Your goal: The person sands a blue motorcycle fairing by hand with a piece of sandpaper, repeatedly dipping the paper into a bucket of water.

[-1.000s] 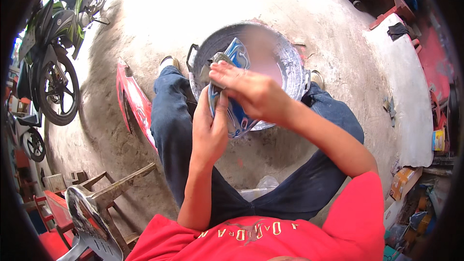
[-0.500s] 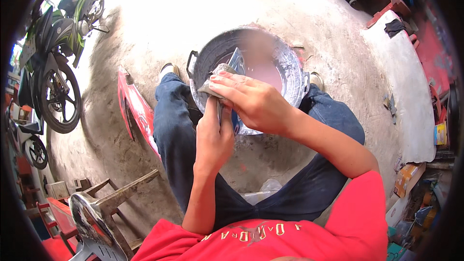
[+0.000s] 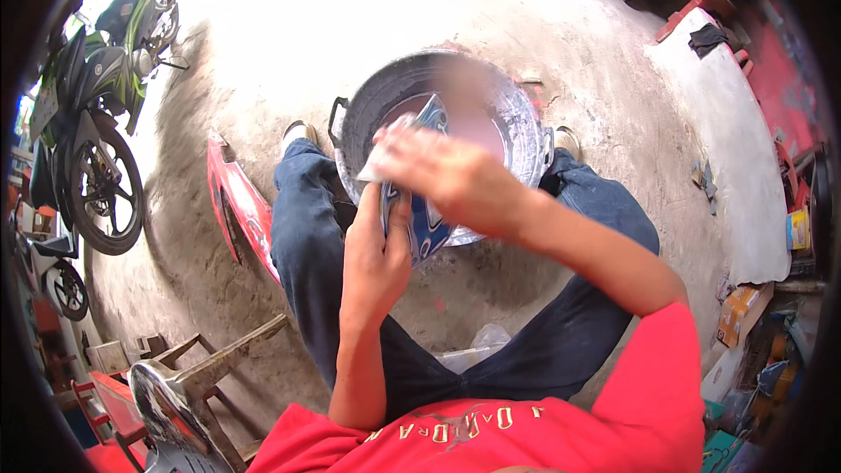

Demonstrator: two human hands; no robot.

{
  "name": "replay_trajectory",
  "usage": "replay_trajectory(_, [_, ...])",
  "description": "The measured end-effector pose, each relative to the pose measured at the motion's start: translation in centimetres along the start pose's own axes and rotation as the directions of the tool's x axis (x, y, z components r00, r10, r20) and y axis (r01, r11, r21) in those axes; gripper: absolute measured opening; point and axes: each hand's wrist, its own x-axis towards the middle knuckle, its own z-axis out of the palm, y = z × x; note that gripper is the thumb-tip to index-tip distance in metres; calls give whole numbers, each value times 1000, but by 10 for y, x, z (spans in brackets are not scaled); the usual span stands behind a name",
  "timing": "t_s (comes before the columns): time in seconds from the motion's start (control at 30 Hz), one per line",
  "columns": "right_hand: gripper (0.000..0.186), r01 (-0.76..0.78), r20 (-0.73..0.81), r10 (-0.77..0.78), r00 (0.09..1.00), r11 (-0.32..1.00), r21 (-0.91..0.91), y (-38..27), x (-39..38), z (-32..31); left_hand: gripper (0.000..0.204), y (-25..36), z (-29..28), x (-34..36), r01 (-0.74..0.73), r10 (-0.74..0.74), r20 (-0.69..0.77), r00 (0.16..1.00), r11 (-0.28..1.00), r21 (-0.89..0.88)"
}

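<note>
While over basin (image 3: 524, 133), blue panel (image 3: 427, 229) between hands (image 3: 375, 256) (image 3: 469, 182)

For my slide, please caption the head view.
Over a round grey metal basin, the left hand grips a blue-and-white panel; the blurred right hand partly covers a pale grey sheet.

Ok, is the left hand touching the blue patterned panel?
Touching. The head view shows the left hand holding the blue patterned panel, its left edge between the thumb and fingers.
</note>
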Motion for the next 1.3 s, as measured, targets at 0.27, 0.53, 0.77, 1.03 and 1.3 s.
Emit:
replay_trajectory(0.27, [34,-21,17,20,1000,999,44,-9,0,-8,30,0,-3,-3,93,-92,61,994,996,-4])
replay_trajectory(0.53, [29,-15,-16,16,1000,999,50,-5,-3,-7,26,5,7,-5,75,-75,0,997,995,-59])
replay_trajectory(0.77, [34,-40,-34,41,999,999,21,-9,-1,-11,26,7,6,-6,60,-56,-38,998,992,107])
replay_trajectory(1.03, [33,-61,-3,61,998,998,-10,-2,-5,-13,34,-1,10,-3,-6,12,-32,999,983,186])
replay_trajectory(1.3, [34,-30,-16,30,999,999,13,-3,2,-10,34,-3,9,-4,-7,21,-84,996,986,167])
